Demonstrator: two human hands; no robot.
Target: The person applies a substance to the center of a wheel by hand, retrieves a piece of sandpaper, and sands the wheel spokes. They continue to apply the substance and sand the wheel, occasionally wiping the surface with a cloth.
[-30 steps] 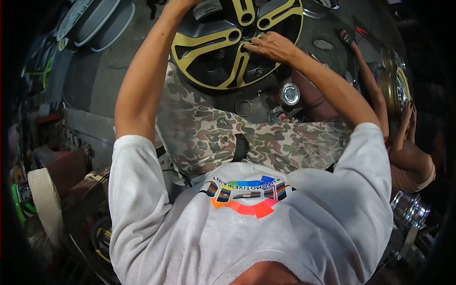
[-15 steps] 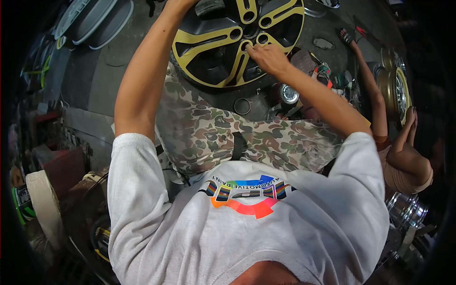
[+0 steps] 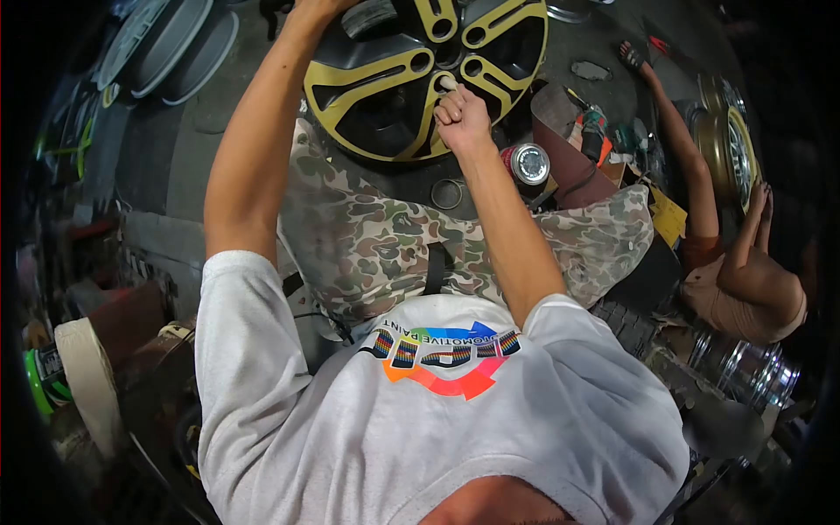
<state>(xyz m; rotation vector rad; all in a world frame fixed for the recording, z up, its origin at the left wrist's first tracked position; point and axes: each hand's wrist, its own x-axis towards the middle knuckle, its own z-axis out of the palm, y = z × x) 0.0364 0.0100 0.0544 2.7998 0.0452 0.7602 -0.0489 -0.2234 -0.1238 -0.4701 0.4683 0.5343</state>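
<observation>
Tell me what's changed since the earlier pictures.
The right hand has turned, fingers now curled upward, and its forearm has swung inward. It stays at the gold-and-black wheel; the left hand remains by the rim, partly out of frame.

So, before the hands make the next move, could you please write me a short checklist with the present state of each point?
1. Right hand has the pale piece at its fingers: ok, near the middle of the alloy wheel.
2. Left hand has a firm hold: cannot tell, the picture's top edge cuts it off.
3. Whole alloy wheel in view: not ok, its upper part is out of frame.
4. Metal can is off the alloy wheel: ok, it is beside it.
5. Co-worker's hands are away from this wheel: ok, they are by another, gold-coloured wheel.
</observation>
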